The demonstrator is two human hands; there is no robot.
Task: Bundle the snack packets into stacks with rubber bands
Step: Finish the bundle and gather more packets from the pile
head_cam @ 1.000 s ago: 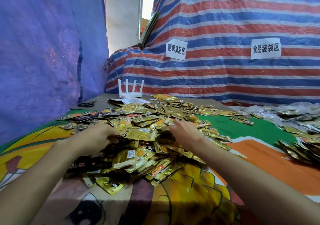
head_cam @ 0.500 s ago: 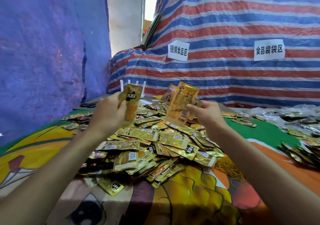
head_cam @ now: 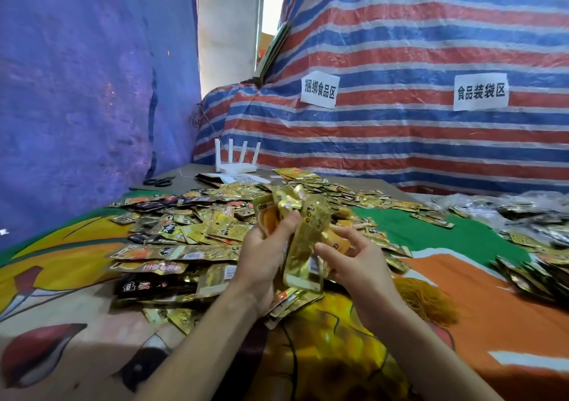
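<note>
0.5 s ago each hand held its own packets, apart & raised. Now left hand (head_cam: 264, 257) & right hand (head_cam: 354, 262) have met, both clamped on one rough stack (head_cam: 308, 246) just above the pile (head_cam: 184, 246). Prob. needs squaring next, then bands (head_cam: 421, 296).

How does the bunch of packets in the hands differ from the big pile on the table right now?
The held bunch stands upright, gripped by the left hand and right hand. The pile lies flat and scattered on the cloth. The held bunch is only a few packets, while the pile holds very many. Both are mostly gold foil packets, and no rubber band shows on either.
</note>
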